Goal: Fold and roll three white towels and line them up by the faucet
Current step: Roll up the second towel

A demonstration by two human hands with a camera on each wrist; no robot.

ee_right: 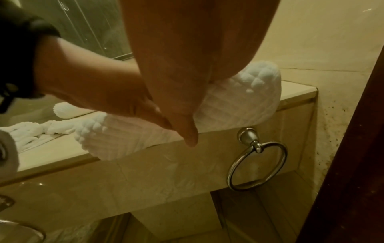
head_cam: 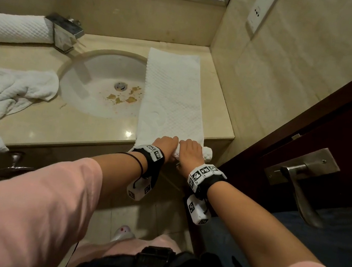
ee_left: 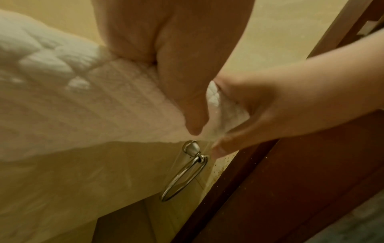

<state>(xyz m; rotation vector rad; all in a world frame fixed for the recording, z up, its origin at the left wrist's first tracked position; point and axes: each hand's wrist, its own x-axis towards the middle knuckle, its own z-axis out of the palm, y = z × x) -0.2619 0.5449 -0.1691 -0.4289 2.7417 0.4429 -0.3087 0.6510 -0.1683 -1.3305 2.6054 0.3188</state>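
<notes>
Head view: one rolled towel (head_cam: pixel 13 28) is already laid beside the faucet (head_cam: pixel 65 33). A second, folded towel (head_cam: pixel 172 95) is stretched along the counter (head_cam: pixel 66 129) right of the sink (head_cam: pixel 101 83), its near end being rolled at the counter edge by the left hand (head_cam: pixel 165 144) and right hand (head_cam: pixel 191 150), fingers curled over the roll. A third, crumpled towel (head_cam: pixel 7 91) is left unfolded at far left. Judged roughly one third done. Sink basin: brown debris near the drain (head_cam: pixel 120 86), no towel fully inside

Left wrist view: cloth is pinched under the left thumb (ee_left: pixel 187 98); other fingertips hidden

Right wrist view: the roll is gripped at the edge above a towel ring (ee_right: pixel 257 166); fingertips can't be told
</notes>
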